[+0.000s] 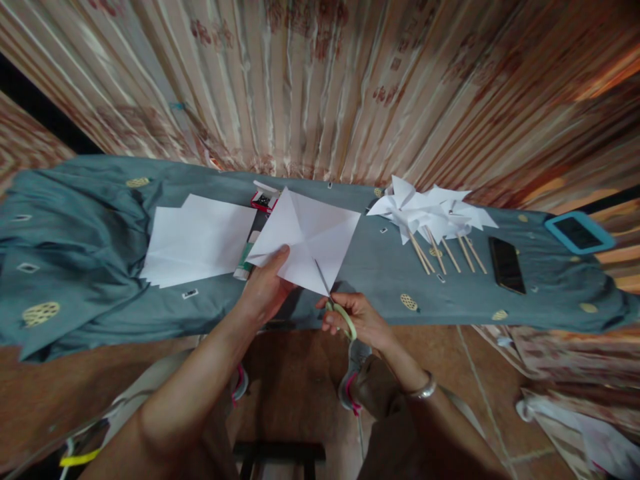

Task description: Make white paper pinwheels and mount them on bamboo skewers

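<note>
My left hand (270,283) pinches a square sheet of white paper (320,227) by its lower left side, thumb on top. Diagonal creases cross the sheet. In my right hand (357,317) is a pair of scissors (343,320) with pale green handles, fingers through the loops. Its blades lie at the sheet's bottom corner, pointing up toward the centre. Left of my left hand sits a stack of white paper (200,240). Partly under the held sheet are a small open red box (265,198) of dark bits and a green and white item (245,261).
Several white paper pinwheels (435,207) on wooden sticks lie to the right on the teal cloth (380,287). Beyond them are a black phone (507,265) and a blue-framed tablet (580,232). A pleated curtain (310,93) hangs along the table's back edge.
</note>
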A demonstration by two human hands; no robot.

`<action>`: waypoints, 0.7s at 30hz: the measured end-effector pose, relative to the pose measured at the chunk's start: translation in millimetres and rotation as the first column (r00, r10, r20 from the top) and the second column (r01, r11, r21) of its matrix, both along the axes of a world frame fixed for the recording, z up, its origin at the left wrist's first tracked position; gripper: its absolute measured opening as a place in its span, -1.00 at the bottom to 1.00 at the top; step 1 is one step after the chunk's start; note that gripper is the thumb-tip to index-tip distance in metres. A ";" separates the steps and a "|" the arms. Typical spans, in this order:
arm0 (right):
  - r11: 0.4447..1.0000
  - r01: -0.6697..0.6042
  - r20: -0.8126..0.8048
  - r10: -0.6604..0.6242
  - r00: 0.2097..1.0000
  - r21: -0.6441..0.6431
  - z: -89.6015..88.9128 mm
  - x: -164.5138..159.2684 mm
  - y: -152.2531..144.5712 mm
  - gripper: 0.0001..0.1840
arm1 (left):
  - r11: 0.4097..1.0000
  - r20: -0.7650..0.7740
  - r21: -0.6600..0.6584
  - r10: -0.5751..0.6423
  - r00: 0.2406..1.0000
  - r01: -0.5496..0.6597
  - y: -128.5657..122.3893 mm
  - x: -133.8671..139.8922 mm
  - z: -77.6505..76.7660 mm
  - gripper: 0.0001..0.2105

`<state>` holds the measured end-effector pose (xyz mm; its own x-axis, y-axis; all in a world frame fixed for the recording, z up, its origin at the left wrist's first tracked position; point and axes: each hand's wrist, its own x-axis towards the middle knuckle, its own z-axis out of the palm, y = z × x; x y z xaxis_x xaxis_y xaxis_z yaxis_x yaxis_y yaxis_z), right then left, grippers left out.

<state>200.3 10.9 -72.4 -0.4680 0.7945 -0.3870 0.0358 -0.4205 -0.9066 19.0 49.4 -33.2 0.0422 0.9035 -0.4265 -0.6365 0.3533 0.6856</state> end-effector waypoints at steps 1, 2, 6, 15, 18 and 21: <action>1.000 -0.003 0.005 0.003 1.000 0.004 0.0 0.0 -0.1 -0.51 | 1.000 -0.003 -0.008 -0.001 1.000 0.001 -0.1 -0.1 0.2 -0.74; 1.000 -0.006 0.011 0.006 1.000 0.007 0.3 -0.3 -0.1 -0.52 | 1.000 -0.004 -0.015 0.001 1.000 -0.002 -0.1 -0.1 0.4 -0.75; 1.000 0.019 0.032 -0.019 0.999 -0.015 2.7 -2.7 0.1 -0.50 | 0.999 0.003 -0.032 0.016 1.000 -0.016 0.1 -0.5 -0.6 -0.80; 0.996 0.061 0.044 -0.059 0.997 -0.060 3.7 -6.0 0.0 -0.48 | 0.999 0.018 -0.019 0.027 0.999 -0.027 2.0 -1.2 -2.2 -0.83; 0.996 0.059 0.039 -0.057 0.998 -0.066 4.9 -6.4 0.1 -0.49 | 1.000 0.015 -0.018 0.018 1.000 -0.018 1.6 -1.2 -0.8 -0.80; 0.995 0.063 0.028 -0.061 0.998 -0.082 5.9 -6.4 0.9 -0.51 | 1.000 0.004 -0.018 -0.008 1.000 0.008 0.0 -0.4 -2.2 -0.78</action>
<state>193.9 11.8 -66.5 -0.4081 0.7865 -0.4635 0.0300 -0.4959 -0.8679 18.6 49.5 -35.5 0.0509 0.8955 -0.4421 -0.6360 0.3704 0.6770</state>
